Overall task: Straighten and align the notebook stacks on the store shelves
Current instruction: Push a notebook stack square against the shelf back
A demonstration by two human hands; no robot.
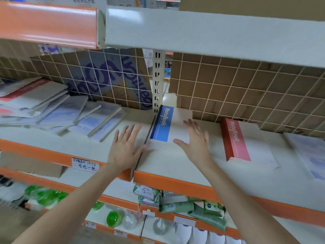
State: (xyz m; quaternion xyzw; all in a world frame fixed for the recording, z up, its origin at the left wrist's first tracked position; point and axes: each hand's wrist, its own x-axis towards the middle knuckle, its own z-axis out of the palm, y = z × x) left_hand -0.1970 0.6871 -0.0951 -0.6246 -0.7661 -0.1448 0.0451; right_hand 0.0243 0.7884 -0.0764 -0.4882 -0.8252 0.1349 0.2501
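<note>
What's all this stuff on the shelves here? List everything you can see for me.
Blue notebook stack: one, blue band and white cover, middle shelf, centre, under the right hand.
Red notebook stack: one, red band and white cover, middle shelf, right of the blue one.
Messy notebooks: several, pale grey and blue, fanned out askew at the left.
Pale booklets: blurred, far right.
Price label: one, white, handwritten, on the orange shelf edge.
Green bottles: several, lower shelf, left.
Green packets: several, lower shelf, centre.
Cardboard: brown, behind the wire grid.
Left hand: open, flat on the shelf.
Right hand: open, on the blue stack.
</note>
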